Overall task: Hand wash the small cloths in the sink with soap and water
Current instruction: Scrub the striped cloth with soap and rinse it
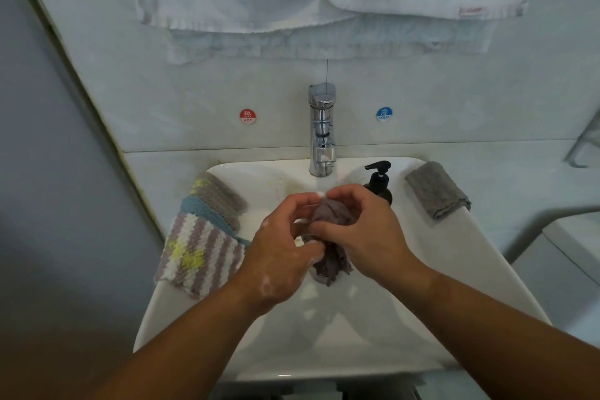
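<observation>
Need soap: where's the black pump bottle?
Head view: black pump bottle on the white sink's rim, right of the chrome tap, behind the right hand.

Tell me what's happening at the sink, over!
Left hand and right hand both grip bunched purple-grey cloth over white sink basin. Suds on left hand. Black soap pump bottle close behind, not blocking.

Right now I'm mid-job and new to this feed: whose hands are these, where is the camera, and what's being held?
There is no machine. These are a person's bare hands, filmed by one camera worn on the head, looking down. The sudsy left hand and the right hand both grip a bunched grey cloth over the white sink, below the chrome faucet. A black soap pump bottle stands right of the faucet. A folded grey cloth lies on the right rim, and striped knitted cloths hang over the left rim.
</observation>
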A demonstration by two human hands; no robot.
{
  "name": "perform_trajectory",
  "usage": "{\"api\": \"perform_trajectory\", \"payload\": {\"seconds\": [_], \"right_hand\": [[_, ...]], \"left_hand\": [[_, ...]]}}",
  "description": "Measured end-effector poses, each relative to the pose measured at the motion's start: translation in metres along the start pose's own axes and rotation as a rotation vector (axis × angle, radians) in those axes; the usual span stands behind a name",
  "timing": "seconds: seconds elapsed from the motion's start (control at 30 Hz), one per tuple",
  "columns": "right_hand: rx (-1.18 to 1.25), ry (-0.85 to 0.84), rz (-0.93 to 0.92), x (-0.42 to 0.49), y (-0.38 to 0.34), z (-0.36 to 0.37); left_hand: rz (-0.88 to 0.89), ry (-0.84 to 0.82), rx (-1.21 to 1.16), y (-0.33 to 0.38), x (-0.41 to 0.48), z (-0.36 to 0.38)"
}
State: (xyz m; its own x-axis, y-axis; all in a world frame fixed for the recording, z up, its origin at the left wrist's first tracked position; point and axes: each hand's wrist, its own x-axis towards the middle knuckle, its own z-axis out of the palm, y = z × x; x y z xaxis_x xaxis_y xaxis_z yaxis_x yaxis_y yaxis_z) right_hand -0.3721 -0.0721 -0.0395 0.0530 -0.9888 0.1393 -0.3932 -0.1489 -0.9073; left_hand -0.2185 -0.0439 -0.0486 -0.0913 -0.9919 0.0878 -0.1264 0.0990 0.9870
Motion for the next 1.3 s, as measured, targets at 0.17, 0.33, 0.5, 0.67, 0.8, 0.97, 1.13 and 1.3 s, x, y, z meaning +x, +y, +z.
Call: {"api": "perform_trajectory", "payload": {"seconds": [0.17,0.33,0.5,0.67,0.8,0.97,1.13,1.3], "right_hand": [[0.083,0.03,-0.026,0.002,0.003,-0.004],[0.499,-0.069,0.051,0.003,-0.002,-0.01],[0.622,-0.022,0.22,0.009,0.0,-0.003],[0.431,-0.07,0.26,-0.003,-0.003,0.007],[0.344,0.006,0.152,-0.007,-0.002,0.013],[0.363,0.074,0.116,0.001,-0.005,0.012],[0.322,0.195,0.134,0.007,-0.002,0.014],[0.037,0.021,-0.013,-0.016,-0.003,0.024]], "left_hand": [[-0.02,0.136,-0.086,-0.004,0.002,-0.004],[-0.148,0.148,-0.052,-0.009,0.008,-0.006],[-0.165,0.099,-0.227,-0.002,0.007,0.009],[-0.046,0.275,-0.011,-0.009,0.014,0.018],[-0.001,0.302,0.026,-0.003,0.015,0.02],[0.054,0.368,0.123,0.0,0.012,0.026],[0.101,0.316,0.147,-0.007,0.005,0.037],[0.094,0.479,0.288,-0.007,0.021,0.026]]}}
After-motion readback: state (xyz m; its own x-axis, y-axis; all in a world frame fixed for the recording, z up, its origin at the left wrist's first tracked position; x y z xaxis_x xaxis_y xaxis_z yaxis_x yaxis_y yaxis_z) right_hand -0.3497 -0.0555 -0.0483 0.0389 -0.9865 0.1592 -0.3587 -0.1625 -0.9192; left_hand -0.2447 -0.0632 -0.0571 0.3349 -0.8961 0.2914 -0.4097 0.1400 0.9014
